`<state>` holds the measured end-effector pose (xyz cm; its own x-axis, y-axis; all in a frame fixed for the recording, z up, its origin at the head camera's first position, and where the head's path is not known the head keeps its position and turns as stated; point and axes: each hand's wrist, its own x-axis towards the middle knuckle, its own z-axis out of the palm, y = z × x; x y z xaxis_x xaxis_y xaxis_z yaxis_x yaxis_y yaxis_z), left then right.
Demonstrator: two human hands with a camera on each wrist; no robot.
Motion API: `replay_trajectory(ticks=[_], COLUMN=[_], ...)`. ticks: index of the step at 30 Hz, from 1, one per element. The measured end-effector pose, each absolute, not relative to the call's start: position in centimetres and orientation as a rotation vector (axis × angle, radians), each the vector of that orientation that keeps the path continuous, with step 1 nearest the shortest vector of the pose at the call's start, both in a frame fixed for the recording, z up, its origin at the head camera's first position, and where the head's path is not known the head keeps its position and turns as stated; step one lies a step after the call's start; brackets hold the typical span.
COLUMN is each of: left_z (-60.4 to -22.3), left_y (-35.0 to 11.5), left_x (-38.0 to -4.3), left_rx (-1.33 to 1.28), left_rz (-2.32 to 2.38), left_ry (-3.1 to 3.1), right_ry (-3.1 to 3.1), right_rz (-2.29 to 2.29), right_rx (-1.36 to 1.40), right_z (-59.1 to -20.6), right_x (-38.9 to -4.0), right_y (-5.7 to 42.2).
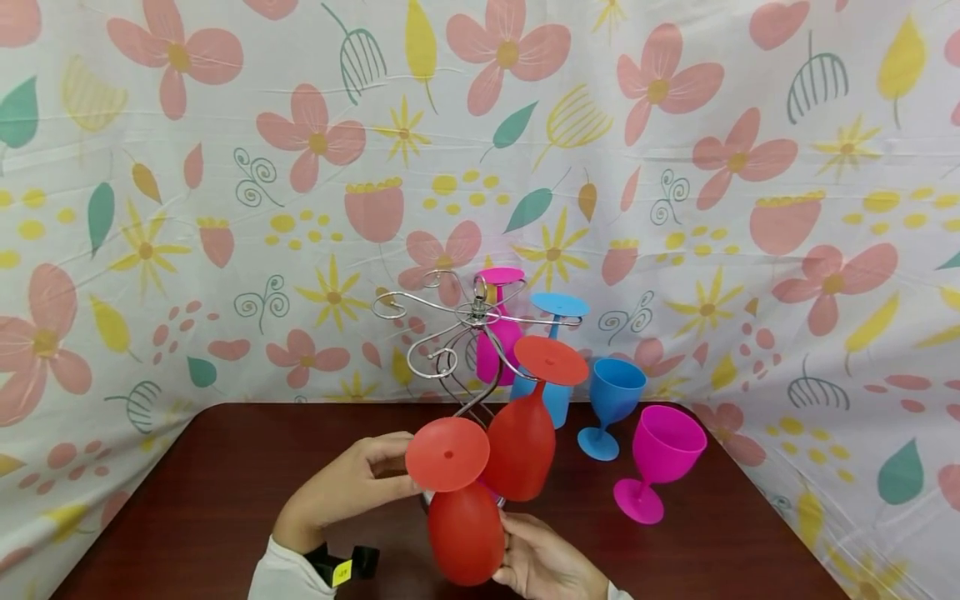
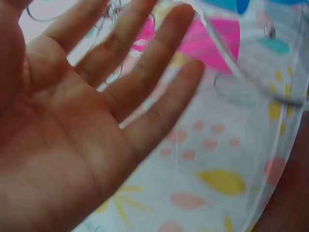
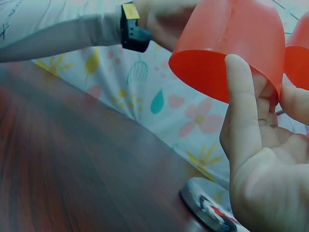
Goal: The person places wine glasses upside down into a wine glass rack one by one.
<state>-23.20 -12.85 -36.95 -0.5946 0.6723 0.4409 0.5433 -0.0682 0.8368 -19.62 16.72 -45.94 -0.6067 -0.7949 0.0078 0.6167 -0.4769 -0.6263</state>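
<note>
A red goblet (image 1: 467, 537) is upside down at the front of a silver wire rack (image 1: 477, 312), its foot uppermost. My right hand (image 1: 551, 558) grips it low at the rim; in the right wrist view, the fingers (image 3: 240, 96) lie against the red cup wall (image 3: 231, 34). On the other side, my left hand (image 1: 348, 479) reaches to the goblet's foot, fingertips right at its edge. The left wrist view shows that palm (image 2: 63, 140) with fingers extended and spread. A second red goblet (image 1: 522, 446) hangs inverted from the rack, just behind the first.
Inverted blue (image 1: 555, 396) and pink (image 1: 498, 346) goblets hang farther back on the rack. Upright on the right of the dark table (image 1: 225, 500) stand a blue goblet (image 1: 615, 392) and a pink one (image 1: 663, 450). The rack's round shiny base (image 3: 205, 205) shows below my right hand.
</note>
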Motion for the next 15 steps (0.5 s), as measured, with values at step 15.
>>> replay_trajectory(ticks=[15], left_z=[-36.5], left_y=[-10.4], left_x=[-22.3], left_rx=[1.373], left_rz=[1.850], left_ry=[1.932], right_ry=[0.674], right_rz=[-2.121], right_rx=[-0.437], right_z=[-46.4], right_x=[-19.5], right_y=[15.0])
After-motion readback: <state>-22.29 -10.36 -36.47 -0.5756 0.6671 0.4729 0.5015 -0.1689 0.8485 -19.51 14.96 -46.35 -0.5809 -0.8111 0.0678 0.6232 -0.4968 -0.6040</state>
